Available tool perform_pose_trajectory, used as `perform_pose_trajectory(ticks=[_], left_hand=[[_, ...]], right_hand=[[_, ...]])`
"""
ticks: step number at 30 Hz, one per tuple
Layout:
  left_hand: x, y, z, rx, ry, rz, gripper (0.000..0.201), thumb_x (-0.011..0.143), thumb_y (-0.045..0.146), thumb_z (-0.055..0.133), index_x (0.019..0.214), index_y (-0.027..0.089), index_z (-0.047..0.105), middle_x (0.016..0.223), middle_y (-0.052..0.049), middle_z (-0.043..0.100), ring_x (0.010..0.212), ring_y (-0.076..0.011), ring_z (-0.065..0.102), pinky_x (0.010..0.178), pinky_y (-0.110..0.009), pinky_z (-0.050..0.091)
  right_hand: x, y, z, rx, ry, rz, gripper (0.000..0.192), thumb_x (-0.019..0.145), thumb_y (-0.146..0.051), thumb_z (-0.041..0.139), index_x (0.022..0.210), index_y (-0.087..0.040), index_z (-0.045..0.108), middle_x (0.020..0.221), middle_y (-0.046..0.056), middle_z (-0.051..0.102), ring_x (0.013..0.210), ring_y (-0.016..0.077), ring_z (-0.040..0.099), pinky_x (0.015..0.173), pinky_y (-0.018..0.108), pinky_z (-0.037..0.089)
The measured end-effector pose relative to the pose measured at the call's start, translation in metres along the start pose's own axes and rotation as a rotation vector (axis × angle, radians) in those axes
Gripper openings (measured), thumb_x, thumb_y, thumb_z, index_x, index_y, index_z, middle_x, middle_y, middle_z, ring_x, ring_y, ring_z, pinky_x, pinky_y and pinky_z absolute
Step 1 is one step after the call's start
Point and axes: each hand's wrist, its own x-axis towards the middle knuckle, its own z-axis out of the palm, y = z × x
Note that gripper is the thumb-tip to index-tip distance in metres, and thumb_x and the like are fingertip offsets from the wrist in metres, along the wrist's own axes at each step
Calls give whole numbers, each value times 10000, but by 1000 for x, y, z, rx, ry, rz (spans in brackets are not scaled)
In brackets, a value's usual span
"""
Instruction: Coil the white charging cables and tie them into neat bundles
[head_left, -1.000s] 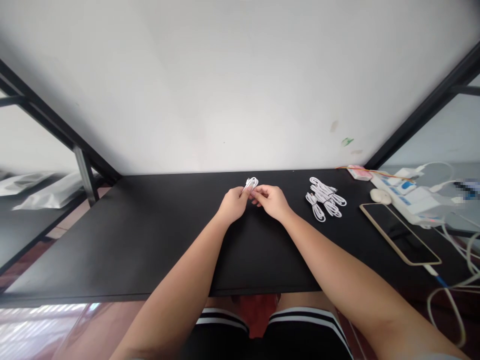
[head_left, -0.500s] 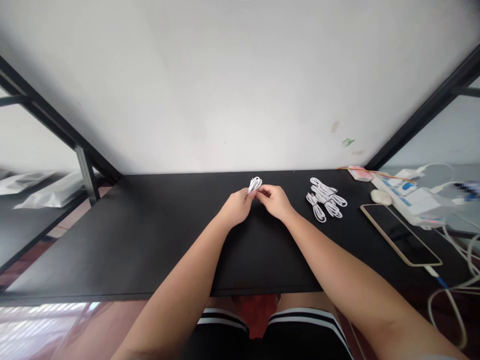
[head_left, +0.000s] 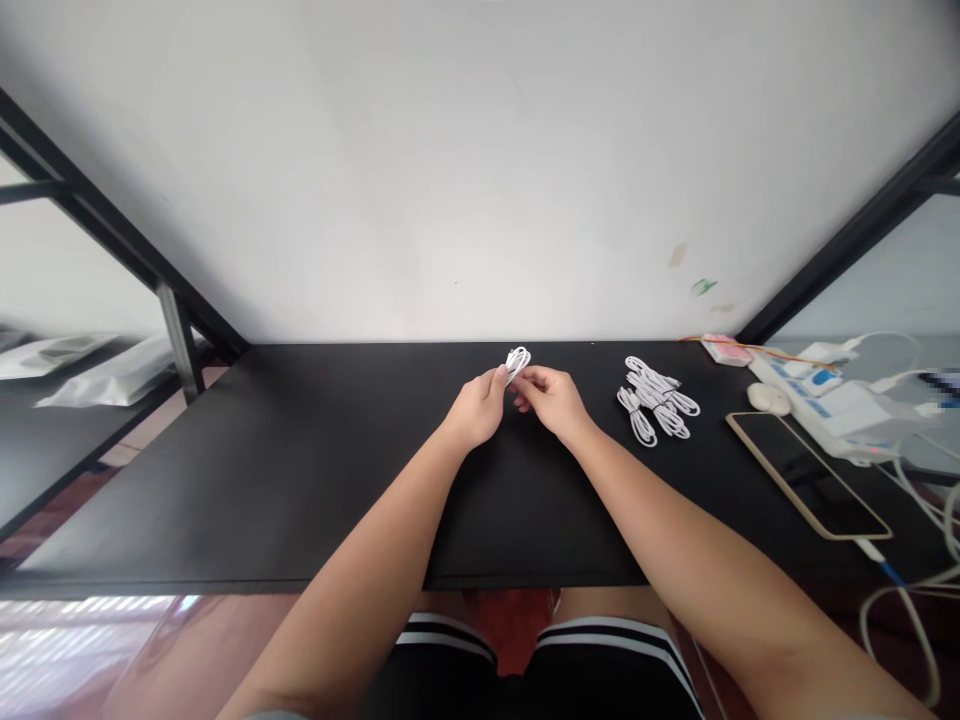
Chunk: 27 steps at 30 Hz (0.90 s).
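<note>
A coiled white cable (head_left: 517,361) is held above the black desk (head_left: 337,470), its loops sticking up from my fingers. My left hand (head_left: 480,408) is closed around the lower part of the coil, thumb on top. Close beside it, my right hand (head_left: 553,400) pinches at the same bundle with thumb and fingertips; what lies exactly between those fingertips is too small to make out. To the right of my hands lie several white cables (head_left: 660,395), coiled and bound with dark ties.
At the right are a phone (head_left: 806,475) with a charging cable, a white power strip (head_left: 825,415) with adapters, a small white rounded case (head_left: 769,398) and a pink-and-white box (head_left: 726,350). A white wall (head_left: 450,180) rises behind the desk. Plastic bags (head_left: 112,375) lie at the left.
The coil in my hands has tilted slightly to the right, and the right fingers have shifted a little against it. The whole view has moved slightly.
</note>
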Motion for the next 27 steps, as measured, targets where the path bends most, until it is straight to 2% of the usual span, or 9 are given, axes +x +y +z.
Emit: perform_pose_trajectory(ticks=[3,7,11,16,21,27], left_hand=[[1,-2,2,-67,12,-13,462,1018,476,316,851,177,626,746,-38,611,701,-167,563,644,-263,394],[3,-5,6,-206,11,-98,325,973,468,464,937,186,621,691,-5,571,628,-138,522,594,-238,395],[6,-11,10,-341,4,-137,312,942,495,533,1004,193,575,656,22,537,587,-113,498,581,-221,408],[9,-18,13,-444,-16,-110,352,914,533,571,1007,205,483,634,55,516,533,-87,462,564,-214,402],[9,-22,12,-487,-54,-84,369,913,537,568,1004,239,371,610,103,479,441,-50,349,478,-183,296],[8,-22,11,-480,-101,-46,333,933,517,545,1014,249,367,599,109,474,423,-41,294,454,-177,240]], right_hand=[[-1,-2,2,81,-5,32,399,744,-552,748,878,-178,707,791,52,727,630,159,669,548,280,559],[-1,-2,3,135,-4,42,378,741,-522,765,874,-172,709,795,52,726,653,164,677,568,290,558],[0,-1,3,208,-4,55,359,718,-483,796,880,-173,714,822,55,728,692,170,679,598,300,553],[1,1,3,317,-42,100,356,670,-433,846,896,-182,732,853,48,731,762,167,676,652,290,545],[0,2,2,368,-61,193,339,651,-420,860,859,-184,734,808,32,709,738,143,649,639,265,519],[0,0,3,364,-51,226,329,643,-381,858,874,-181,737,810,32,702,706,133,632,619,261,506]])
